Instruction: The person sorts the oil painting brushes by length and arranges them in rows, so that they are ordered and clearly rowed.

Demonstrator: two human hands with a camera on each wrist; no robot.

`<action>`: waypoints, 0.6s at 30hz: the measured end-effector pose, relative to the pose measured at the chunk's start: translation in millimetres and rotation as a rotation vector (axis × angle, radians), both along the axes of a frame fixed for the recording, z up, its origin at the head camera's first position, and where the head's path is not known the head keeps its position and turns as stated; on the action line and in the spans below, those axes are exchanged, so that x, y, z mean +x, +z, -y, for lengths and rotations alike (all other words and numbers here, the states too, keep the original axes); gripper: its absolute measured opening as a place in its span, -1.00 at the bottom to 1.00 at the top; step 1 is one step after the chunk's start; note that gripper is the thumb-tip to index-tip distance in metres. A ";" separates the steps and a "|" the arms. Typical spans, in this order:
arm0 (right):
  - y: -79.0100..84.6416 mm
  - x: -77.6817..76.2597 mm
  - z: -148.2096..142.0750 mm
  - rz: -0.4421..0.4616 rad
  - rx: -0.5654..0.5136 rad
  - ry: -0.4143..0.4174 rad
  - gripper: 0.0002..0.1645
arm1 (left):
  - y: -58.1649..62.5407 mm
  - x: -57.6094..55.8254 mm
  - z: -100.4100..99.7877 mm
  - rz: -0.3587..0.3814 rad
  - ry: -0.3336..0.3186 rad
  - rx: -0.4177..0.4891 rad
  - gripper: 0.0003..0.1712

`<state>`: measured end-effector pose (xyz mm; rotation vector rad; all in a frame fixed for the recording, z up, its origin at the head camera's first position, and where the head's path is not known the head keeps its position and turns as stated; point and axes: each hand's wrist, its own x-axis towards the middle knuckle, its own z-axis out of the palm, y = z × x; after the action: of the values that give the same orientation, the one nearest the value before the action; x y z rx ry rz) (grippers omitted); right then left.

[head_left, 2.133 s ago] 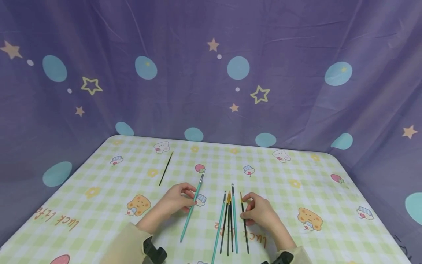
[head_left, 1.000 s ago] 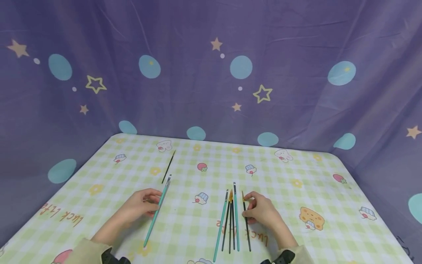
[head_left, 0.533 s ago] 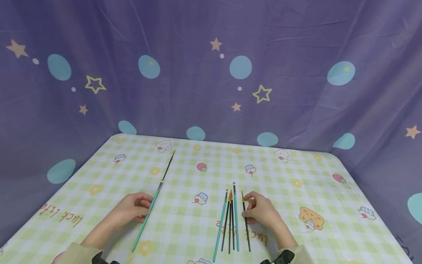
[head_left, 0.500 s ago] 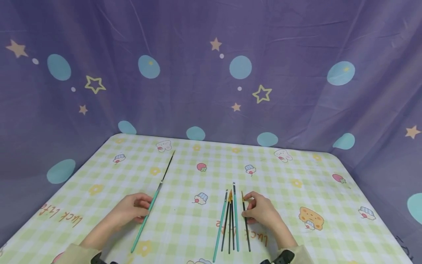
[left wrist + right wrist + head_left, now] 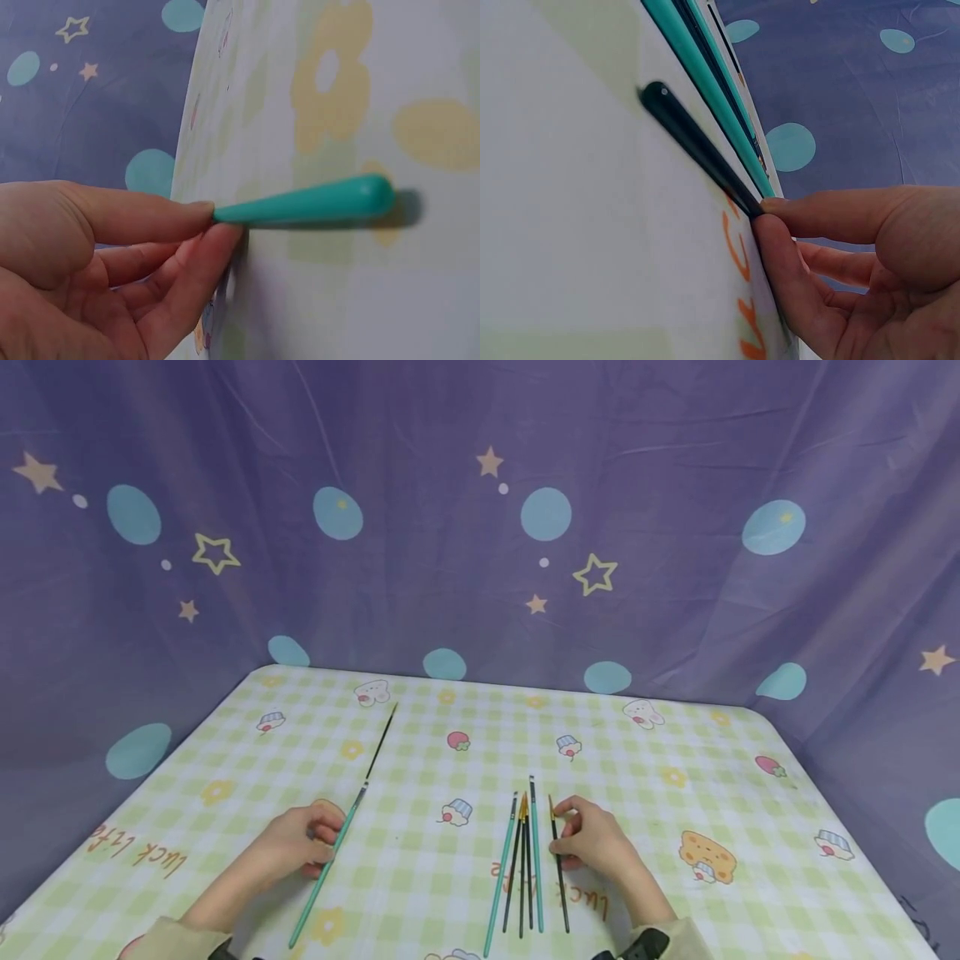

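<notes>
Left hand (image 5: 291, 842) pinching slim teal-handled paintbrush (image 5: 318, 887), right hand (image 5: 595, 837) pinching thin black-handled paintbrush (image 5: 562, 885) lol, 5 more teal/black brushes (image 5: 522, 870) near it.

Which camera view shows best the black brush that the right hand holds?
The head view: the black brush shows from golden tip to handle end, barely covered by the right hand. The right wrist view shows only its handle's rear part, close up; the left wrist view, none of it.
</notes>
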<state>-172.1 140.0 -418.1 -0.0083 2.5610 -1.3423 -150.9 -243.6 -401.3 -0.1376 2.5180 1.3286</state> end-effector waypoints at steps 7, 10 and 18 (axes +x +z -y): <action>0.9 0.1 0.5 -0.002 -0.001 -0.001 -0.52 | 1.3 0.7 -6.5 -0.029 0.025 -0.067 -0.65; 1.3 0.6 0.8 -0.006 -0.004 -0.007 -0.53 | -0.8 -1.0 -6.0 -0.030 0.029 -0.075 -0.65; -0.7 0.9 0.6 -0.015 0.008 -0.006 -0.53 | -2.5 -3.6 -5.1 -0.005 0.050 -0.106 -0.66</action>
<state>-171.2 139.4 -418.8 -0.0090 2.5811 -1.3395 -154.5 -238.5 -403.8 -0.2212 2.6061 1.2145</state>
